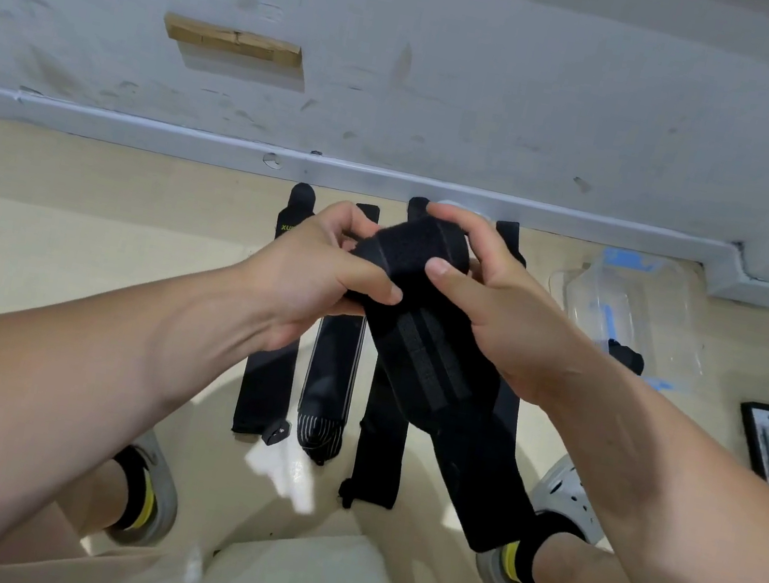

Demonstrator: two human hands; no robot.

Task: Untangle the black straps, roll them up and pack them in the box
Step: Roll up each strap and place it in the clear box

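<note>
Both my left hand (321, 260) and right hand (487, 303) curl round a half-rolled black strap (414, 250) held above flat straps (269, 374) on the floor (75, 239), its tail (481, 490) hanging loose, so I judge more winding comes before packing it in the clear box (644, 309) on my right.

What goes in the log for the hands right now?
stage: rolling | left hand: grips wide black fabric strap | right hand: grips it | tail: hanging | clear plastic box: on floor
</note>
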